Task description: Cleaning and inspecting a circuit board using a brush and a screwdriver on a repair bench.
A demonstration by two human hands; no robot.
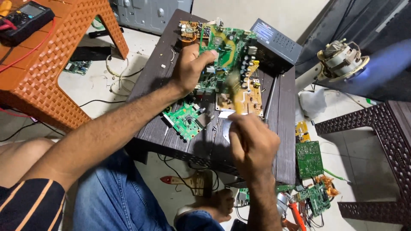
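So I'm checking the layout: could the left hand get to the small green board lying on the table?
Probably yes. The left hand holds the big circuit board just above the small green board, and nothing lies between them; it would have to let go first.

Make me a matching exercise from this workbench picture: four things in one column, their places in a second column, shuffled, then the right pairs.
Things:
1. large green circuit board
2. small green circuit board
3. black multimeter
4. brush

Places:
A. on the orange plastic stool
B. gripped by the right hand
C. flat on the dark table, below the left hand
D. tilted up and steadied by the left hand

Pairs: 1-D, 2-C, 3-A, 4-B
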